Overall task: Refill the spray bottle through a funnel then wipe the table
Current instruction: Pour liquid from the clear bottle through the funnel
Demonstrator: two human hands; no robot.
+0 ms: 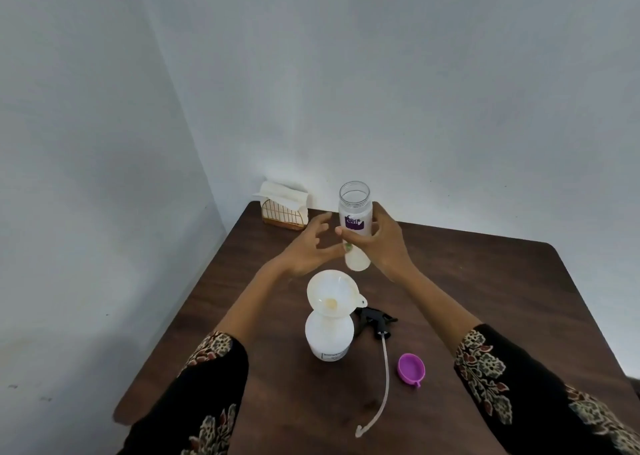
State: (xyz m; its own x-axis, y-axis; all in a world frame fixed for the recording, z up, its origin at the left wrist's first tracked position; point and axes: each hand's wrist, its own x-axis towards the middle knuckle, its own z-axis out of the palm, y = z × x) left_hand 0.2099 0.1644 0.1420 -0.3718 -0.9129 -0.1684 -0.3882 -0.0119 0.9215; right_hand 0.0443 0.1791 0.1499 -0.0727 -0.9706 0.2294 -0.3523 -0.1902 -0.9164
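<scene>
Right hand point(379, 243): fingers wrapped round a clear refill bottle point(355, 226), held above the table point(485, 298), upright, open mouth up, long axis near vertical with a slight lean.
Left hand point(311, 246): fingers spread and relaxed, holding nothing, just left of that bottle; contact cannot be told.
Spray bottle point(329, 338): white, upright, nearer than the hands and left of centre, neck up.
Funnel point(330, 293): white, seated in the spray bottle's neck, bowl up, tab to the right.
Spray head point(375, 319): black, lying just right of the spray bottle, its dip tube point(382, 378) trailing toward the near edge.
Purple cap point(411, 369): lying open, right of the tube.
Napkin holder point(285, 208): far left corner, paper inside.
Step, as judged: pour not yet begun. Next move calls for bringing the refill bottle over the funnel and tipping its mouth down into the bowl, slowly; the free hand could steady the funnel.
</scene>
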